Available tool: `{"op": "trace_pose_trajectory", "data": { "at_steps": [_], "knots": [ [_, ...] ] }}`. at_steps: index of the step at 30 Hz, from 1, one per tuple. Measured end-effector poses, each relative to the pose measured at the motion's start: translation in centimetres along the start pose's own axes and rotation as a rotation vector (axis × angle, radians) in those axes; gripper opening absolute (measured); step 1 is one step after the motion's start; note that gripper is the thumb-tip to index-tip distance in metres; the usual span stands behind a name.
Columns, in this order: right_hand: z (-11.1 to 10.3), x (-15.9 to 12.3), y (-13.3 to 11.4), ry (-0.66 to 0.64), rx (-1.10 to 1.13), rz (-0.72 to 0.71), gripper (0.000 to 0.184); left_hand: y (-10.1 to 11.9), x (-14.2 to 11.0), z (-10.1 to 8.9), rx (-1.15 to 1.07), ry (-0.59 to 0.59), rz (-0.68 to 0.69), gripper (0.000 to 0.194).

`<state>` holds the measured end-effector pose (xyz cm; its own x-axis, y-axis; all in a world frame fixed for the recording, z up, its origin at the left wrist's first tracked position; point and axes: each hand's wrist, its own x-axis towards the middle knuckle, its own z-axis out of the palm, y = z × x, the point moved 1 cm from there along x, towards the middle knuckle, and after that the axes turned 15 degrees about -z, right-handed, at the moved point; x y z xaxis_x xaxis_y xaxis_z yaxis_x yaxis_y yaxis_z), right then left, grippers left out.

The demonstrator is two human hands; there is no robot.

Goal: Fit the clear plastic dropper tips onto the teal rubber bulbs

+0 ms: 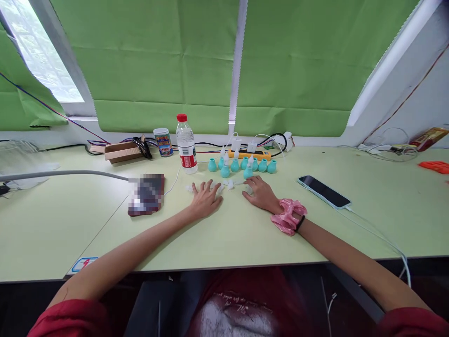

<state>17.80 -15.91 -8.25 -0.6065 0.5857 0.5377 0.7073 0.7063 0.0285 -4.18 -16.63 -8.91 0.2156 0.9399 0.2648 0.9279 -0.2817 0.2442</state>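
Spread flat over the pale yellow-green worktop (242, 243), palm down: left hand (204, 201), fingers wide apart, with small clear plastic pieces (219, 189) under and beside the fingertips; cannot tell of any grip there; to the right, also palm down, right hand (260, 194), loosely arched and partly open, thumb apart from the fingers, over more of the clear pieces, mostly covered; cannot tell of any hold there either; in the gap between the hands, near both sets of fingertips, a little cluster of whitish plastic bits (229, 184); just beyond, in a loose group, rounded turquoise bulbs with narrow necks (235, 165), near the hands but apart from the left one; pointing up from a few of them, pale translucent tapered tips (226, 159); behind the bulbs, an orange power strip with white plugs (263, 155); beyond the left hand, a clear plastic bottle with a red cap (187, 152); around the right wrist, a crumpled pink band (287, 215); farther right, a dark-screened phone in a pale case (324, 192), plugged into a white cable
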Motion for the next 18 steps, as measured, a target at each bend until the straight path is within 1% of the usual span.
{"op": "trace_pose_trajectory", "data": {
  "at_steps": [4,10,14,18],
  "knots": [
    [0.5,-0.2,0.3,0.011,0.03,0.02,0.035,0.3,0.5,0.2,-0.045,-0.027,0.081,0.04],
    [0.9,-0.4,0.8,0.023,0.008,0.104,0.039,0.6,1.1,0.3,-0.095,-0.049,0.169,0.036],
    [0.9,-0.4,0.7,0.008,0.023,0.103,0.039,1.1,1.7,0.5,-0.122,-0.037,0.209,0.033],
    [0.6,-0.2,0.1,0.016,0.033,0.071,0.038,1.4,2.1,0.4,-0.15,-0.02,0.252,0.03]
  ]
}}
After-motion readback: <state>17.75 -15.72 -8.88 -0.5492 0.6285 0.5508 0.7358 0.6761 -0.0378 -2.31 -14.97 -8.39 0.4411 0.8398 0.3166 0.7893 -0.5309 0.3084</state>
